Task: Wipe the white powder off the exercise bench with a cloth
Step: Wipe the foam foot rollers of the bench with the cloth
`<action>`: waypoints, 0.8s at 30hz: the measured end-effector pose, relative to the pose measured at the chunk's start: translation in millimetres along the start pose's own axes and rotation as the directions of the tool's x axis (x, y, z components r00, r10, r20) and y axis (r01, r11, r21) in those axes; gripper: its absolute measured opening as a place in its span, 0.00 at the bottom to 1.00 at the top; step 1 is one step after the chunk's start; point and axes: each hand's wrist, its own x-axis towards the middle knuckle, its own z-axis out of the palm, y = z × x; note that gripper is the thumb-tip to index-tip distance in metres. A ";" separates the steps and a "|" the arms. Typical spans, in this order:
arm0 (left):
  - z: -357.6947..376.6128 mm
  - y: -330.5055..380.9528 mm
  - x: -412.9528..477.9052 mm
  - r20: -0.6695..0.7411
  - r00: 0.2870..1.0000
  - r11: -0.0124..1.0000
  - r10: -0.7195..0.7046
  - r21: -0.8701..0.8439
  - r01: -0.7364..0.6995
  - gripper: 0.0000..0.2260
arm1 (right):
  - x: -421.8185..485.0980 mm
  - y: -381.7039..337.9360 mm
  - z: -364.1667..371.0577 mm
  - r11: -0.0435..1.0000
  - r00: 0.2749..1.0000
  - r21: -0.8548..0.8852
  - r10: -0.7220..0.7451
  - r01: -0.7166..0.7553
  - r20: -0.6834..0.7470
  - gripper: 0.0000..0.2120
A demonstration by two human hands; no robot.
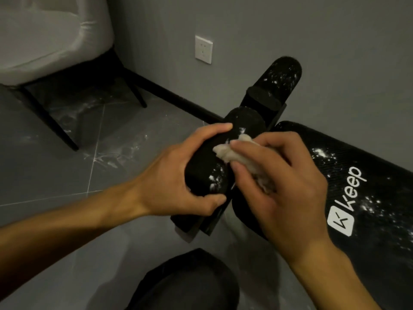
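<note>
A black exercise bench (348, 175) with a white logo runs to the lower right, flecked with white powder. At its end stand black foam rollers; the near roller (207, 166) carries white specks on its lower end. My left hand (178, 175) grips that roller from the left, fingers over the top and thumb beneath. My right hand (279, 182) holds a crumpled white cloth (232, 153) and presses it onto the roller's top. The far roller (281, 74) is dusted with powder too.
A white upholstered chair (49, 39) on black legs stands at the back left. A grey wall with a white socket (203, 49) is behind the bench. Powder smears mark the grey floor tiles (107, 157). My dark-clothed knee (187, 283) is at the bottom.
</note>
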 end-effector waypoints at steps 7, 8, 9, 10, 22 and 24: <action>-1.8 13.6 -3.9 0.021 0.997 0.997 -0.075 -0.026 0.076 0.43 | 7.2 -18.2 -0.5 0.972 0.977 0.106 0.204 -0.209 0.054 0.11; -0.2 13.8 -4.4 0.016 0.997 0.996 -0.079 -0.029 0.080 0.43 | -1.8 -22.8 -2.4 0.976 0.982 0.116 0.175 -0.182 0.067 0.11; 0.8 13.8 -4.6 0.008 0.997 0.997 -0.074 -0.026 0.074 0.43 | -10.6 -26.3 -3.9 0.982 0.987 0.122 0.136 -0.145 0.082 0.11; 1.4 13.3 -5.2 -0.003 0.998 0.997 -0.068 -0.023 0.068 0.43 | -18.3 -28.0 -4.9 0.987 0.991 0.121 0.093 -0.105 0.097 0.11; 4.1 13.1 -5.8 -0.023 0.998 0.998 -0.066 -0.008 0.066 0.43 | -1.8 -14.2 1.7 0.981 0.989 0.133 0.132 -0.139 0.065 0.12; 4.0 10.8 -6.2 -0.022 0.997 0.997 -0.071 -0.022 0.070 0.43 | -16.2 -16.8 -2.2 0.984 0.993 0.173 0.017 -0.038 0.120 0.11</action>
